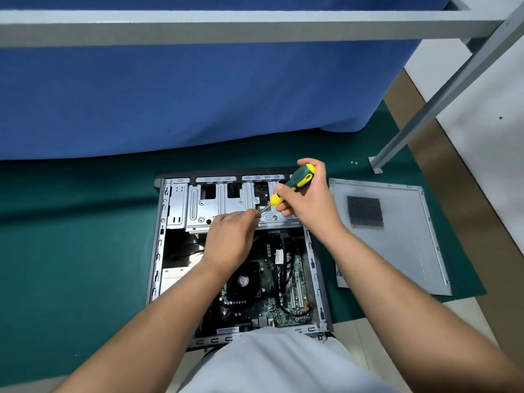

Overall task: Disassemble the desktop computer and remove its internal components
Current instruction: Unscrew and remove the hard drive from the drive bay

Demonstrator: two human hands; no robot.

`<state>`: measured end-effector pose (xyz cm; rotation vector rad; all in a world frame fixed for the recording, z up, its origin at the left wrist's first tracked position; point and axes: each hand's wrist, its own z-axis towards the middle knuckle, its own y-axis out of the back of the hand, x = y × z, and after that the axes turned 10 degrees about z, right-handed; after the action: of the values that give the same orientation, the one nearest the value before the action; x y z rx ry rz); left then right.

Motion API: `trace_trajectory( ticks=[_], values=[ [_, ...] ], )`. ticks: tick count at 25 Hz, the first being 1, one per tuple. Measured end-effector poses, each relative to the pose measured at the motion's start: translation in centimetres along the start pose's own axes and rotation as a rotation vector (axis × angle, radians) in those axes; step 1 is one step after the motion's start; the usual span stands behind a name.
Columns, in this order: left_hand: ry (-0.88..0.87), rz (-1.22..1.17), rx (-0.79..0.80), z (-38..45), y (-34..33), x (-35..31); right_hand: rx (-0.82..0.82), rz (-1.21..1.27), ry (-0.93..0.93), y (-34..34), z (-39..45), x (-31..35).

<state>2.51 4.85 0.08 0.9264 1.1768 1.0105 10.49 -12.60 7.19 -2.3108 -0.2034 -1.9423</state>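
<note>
1. Knee-side, the motherboard (283, 304) sits exposed in the open case (317, 279) on the green mat (85, 251); a dropped screw could vanish in there
2. Right hand (306, 194) grips the screwdriver (295, 182), left hand (229, 236) pinches its tip over the drive cage (215, 205); any slip stabs fingers

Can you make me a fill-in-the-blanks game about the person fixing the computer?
1. The right hand grips a green and yellow ____.
2. The removed side panel lies on the ____ mat beside the computer case.
3. The left hand pinches the tool's metal ____ near its tip.
4. The cloth hanging behind the case is ____.

Missing words: screwdriver; green; shaft; blue
</note>
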Motion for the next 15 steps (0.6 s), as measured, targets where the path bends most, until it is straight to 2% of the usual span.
trace_trajectory(
  ticks=[3,6,9,15],
  values=[
    [0.025,0.020,0.040,0.4,-0.5,1.3,-0.001,-0.118,0.043,0.4,1.1,0.8],
    [0.128,0.112,0.206,1.1,-1.0,3.6,-0.060,-0.282,0.157,0.9,2.7,2.0],
    [0.168,0.153,0.339,0.8,-2.1,4.9,-0.078,-0.388,0.193,0.8,3.5,2.3],
    [0.181,0.188,0.311,0.4,-2.9,5.0,-0.047,-0.387,0.163,0.1,3.8,1.9]
  ],
)
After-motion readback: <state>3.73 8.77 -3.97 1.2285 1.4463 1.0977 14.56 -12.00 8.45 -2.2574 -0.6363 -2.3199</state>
